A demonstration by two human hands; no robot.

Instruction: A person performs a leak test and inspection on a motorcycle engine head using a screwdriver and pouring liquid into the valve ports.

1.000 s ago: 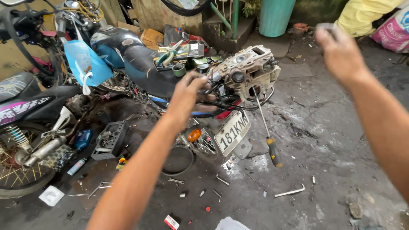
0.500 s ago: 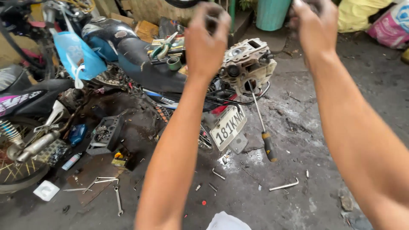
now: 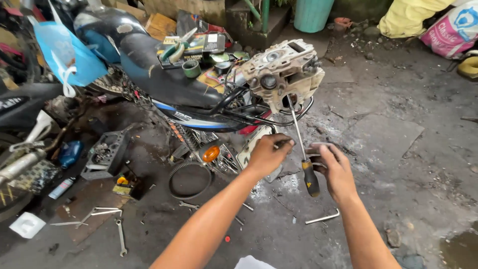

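Long-shaft screwdriver with a black and yellow handle [image 3: 302, 157] hangs tip-up from the grimy beige metal engine casing [image 3: 283, 73] that sits on the tail of the blue and black motorcycle [image 3: 164, 82]; the shaft runs down and slightly right, and the handle ends just above the wet concrete floor [image 3: 398, 164]. My left hand [image 3: 267, 155] is just left of the shaft, fingers curled narrow around something small and dark; I can't tell what it is, or whether they touch the shaft. My right hand [image 3: 334, 167] is just right of the handle, fingers loosely curled and partly open; it seems to hold a small dark part at the fingertips, but I can't tell for sure. The casing shows round bores and a dark opening on top, its surface caked with dirt. Versus half a second ago: both hands were raised high near the top of the view, and now both have dropped to either side of the screwdriver, below the casing. The screwdriver and casing haven't shifted. On the floor nearby: a black rubber belt ring [image 3: 189, 180] left of my left arm, a bent silver hex key [image 3: 322, 217] under my right wrist, and silver wrenches [image 3: 121, 238] further left.
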